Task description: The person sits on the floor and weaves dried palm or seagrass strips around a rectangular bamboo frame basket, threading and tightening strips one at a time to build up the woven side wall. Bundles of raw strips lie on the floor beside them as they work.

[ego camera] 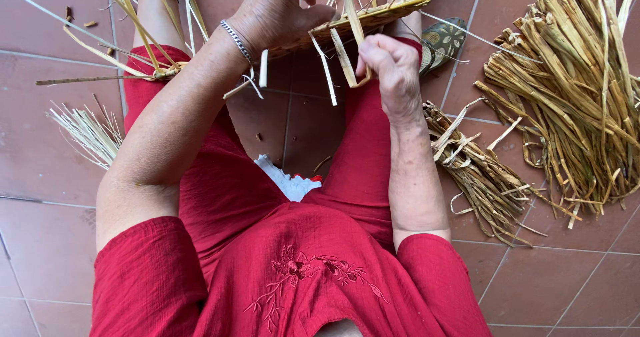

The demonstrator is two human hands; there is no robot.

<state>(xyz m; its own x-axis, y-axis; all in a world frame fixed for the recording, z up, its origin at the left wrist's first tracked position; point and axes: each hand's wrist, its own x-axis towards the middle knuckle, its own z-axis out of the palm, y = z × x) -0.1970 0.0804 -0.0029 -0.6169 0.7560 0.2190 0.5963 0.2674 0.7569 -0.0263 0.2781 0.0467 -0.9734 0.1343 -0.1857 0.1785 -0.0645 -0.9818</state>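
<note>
Both hands on half-woven straw basket

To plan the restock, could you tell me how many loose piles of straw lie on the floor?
3: a big pile far right, a smaller bundle beside the right arm, a pale bunch at left. More may lie outside the view.

woven straw piece cut off by top edge, left hand fingertips out of frame at top, right hand fingertips curled under a straw strip, big straw pile clipped at right edge, shoe half hidden behind knee
</note>
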